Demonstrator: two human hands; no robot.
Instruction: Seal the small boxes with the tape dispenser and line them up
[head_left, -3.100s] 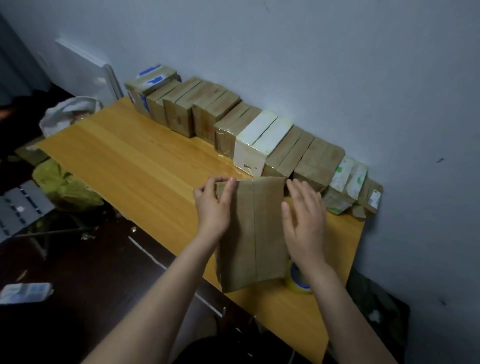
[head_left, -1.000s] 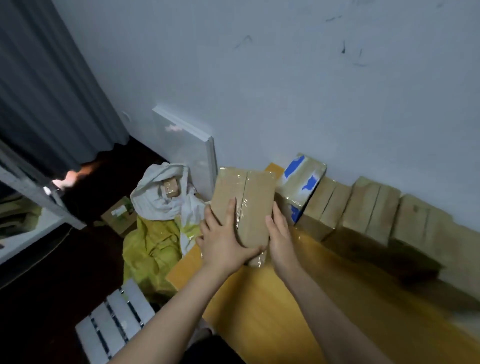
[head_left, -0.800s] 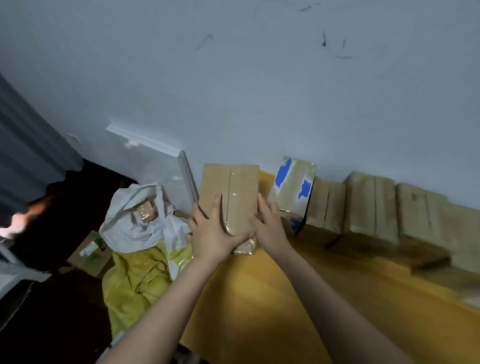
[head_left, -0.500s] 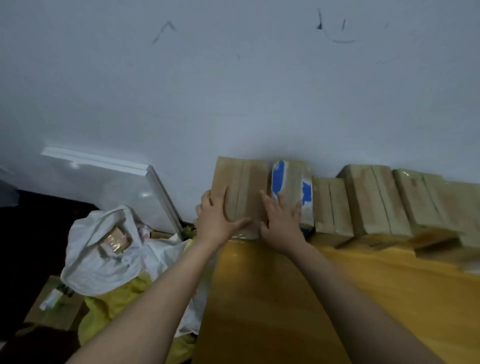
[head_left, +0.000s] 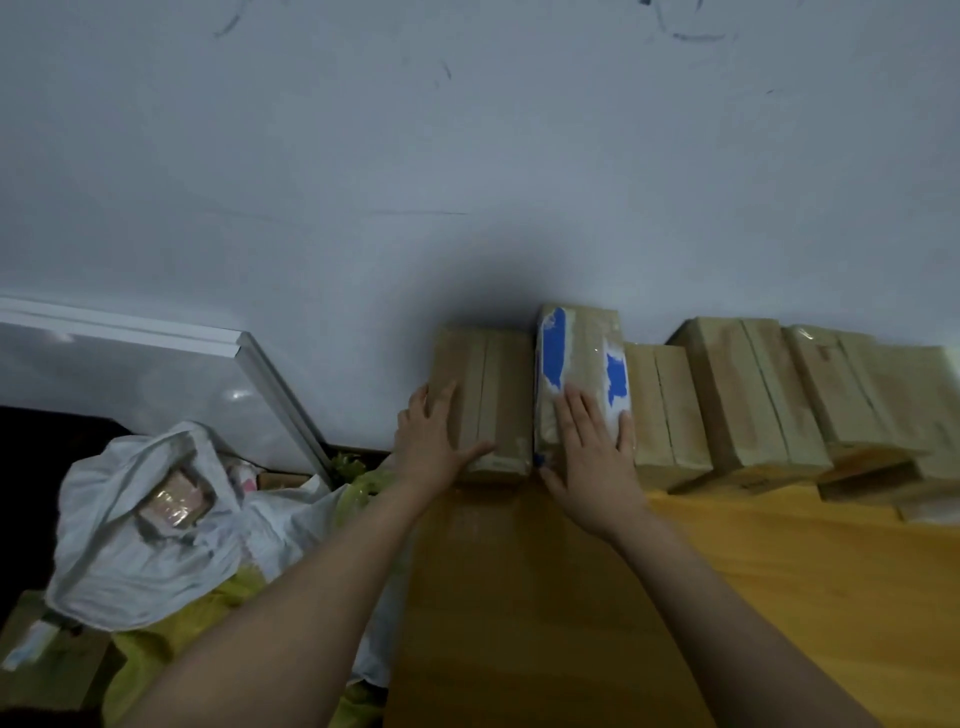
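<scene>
While the head view looks down, I see the left hand (head_left: 436, 441) pressing flat, fingers straight, on the brown box (head_left: 491, 379), which stands touching the left side of the blue-patched box (head_left: 579, 353). The right hand (head_left: 592, 457) lies open-palmed on the blue-patched box.

Head view, downward, near wall (head_left: 467, 156)

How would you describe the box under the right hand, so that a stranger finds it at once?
A row of boxes lines the wall at the back of the yellow table. The box is second from the row's left end, under the right hand. Only it has blue patches; its neighbours are plain brown.
</scene>
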